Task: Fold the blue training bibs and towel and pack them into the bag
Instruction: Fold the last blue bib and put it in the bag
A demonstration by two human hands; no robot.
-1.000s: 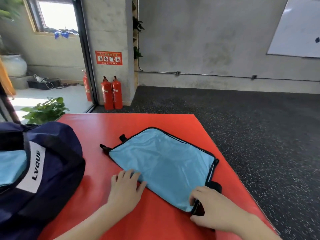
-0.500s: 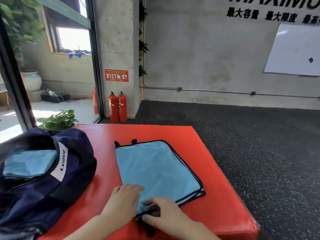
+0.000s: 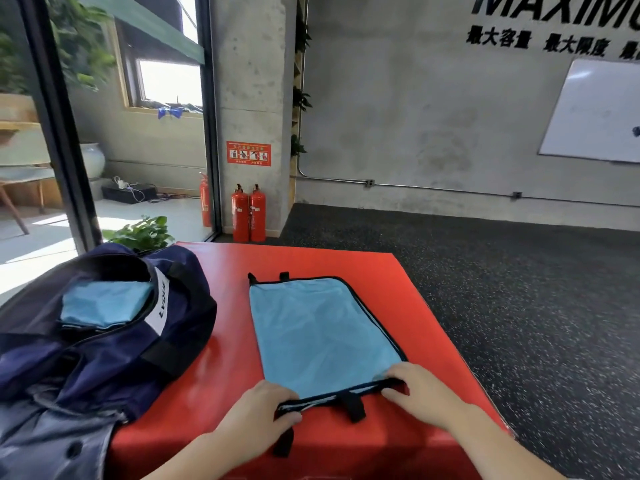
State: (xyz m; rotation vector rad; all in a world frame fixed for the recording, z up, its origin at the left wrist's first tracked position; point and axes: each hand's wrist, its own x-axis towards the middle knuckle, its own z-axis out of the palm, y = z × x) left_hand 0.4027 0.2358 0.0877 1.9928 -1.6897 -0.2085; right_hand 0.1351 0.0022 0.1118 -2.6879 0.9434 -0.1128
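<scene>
Gym room: concrete wall, speckled black rubber floor, work surface is a red padded block (image 3: 311, 261).

Blue training bib (image 3: 322, 334) lies flat on the block, long axis running away from the person, black binding round the edge, black strap tabs at far and near ends. Near edge shows stacked layers, so it appears already folded at least once.

Left hand (image 3: 258, 415) grips the near left corner, fingers curled over the hem. Right hand (image 3: 420, 393) holds the near right corner; fingers curled onto the edge, thumb hidden, so whether it pinches or only presses cannot be told for certain.

Navy duffel bag (image 3: 114, 344) sits on the block's left side, just beside the bib, mouth open. One folded light-blue cloth (image 3: 104, 303) inside; bib or towel, cannot tell.

Handling judgement: thin, light, limp fabric, likely slick. No stiffness, so it will sag and slide if lifted from one point. Best held at both near corners on the bound hem, which gives the firmest purchase; loose straps may snag or trail.

Count: one bib on block, one folded cloth in bag, one bag, three red fire extinguishers (image 3: 249, 213) by the pillar.
</scene>
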